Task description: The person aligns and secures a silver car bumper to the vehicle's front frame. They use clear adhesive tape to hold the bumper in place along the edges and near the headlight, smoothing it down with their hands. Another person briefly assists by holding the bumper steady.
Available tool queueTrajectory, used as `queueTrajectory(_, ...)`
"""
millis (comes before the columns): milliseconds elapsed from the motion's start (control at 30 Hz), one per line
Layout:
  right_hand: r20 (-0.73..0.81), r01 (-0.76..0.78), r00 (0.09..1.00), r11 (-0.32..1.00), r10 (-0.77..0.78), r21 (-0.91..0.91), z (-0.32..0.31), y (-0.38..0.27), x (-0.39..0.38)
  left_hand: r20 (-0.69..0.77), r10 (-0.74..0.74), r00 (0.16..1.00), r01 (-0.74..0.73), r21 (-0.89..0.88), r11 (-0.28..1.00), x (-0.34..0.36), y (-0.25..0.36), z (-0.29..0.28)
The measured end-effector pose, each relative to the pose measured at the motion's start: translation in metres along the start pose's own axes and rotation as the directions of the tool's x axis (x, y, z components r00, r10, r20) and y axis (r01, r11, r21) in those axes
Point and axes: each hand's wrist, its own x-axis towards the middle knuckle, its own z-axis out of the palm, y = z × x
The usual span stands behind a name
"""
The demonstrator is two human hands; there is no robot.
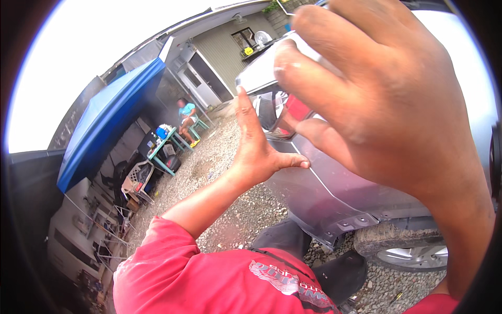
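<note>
The car [342,201] stands on gravel [217,209]. In front of the car, our left hand [257,157] spreads thumb and forefinger; our right hand [387,99] curls its fingers, thumb apart (we see nothing pinched). Carefully, we should hold both steady, without scraping the car.

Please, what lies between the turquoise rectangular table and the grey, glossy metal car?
The head view shows loose grey gravel between the table and the car; the person's bare left hand hides part of it.
</note>
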Motion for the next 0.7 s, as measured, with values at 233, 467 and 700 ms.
queueTrajectory(233, 0.061, -0.014, 0.998, 0.999, 0.011, 0.036, -0.002, -0.006, 0.009, 0.011, -0.070, 0.997, 0.069, 0.038, 0.997, -0.005, 0.006, 0.004)
queueTrajectory(467, 0.132, -0.145, 0.982, 0.988, 0.138, 0.046, -0.005, -0.004, 0.005, -0.011, -0.093, 0.996, 0.093, -0.025, 0.995, -0.004, 0.012, 0.000)
queueTrajectory(700, 0.208, -0.355, 0.906, 0.929, 0.369, -0.102, -0.014, -0.024, 0.004, -0.064, -0.069, 0.996, 0.066, -0.042, 0.997, -0.006, 0.011, 0.007)
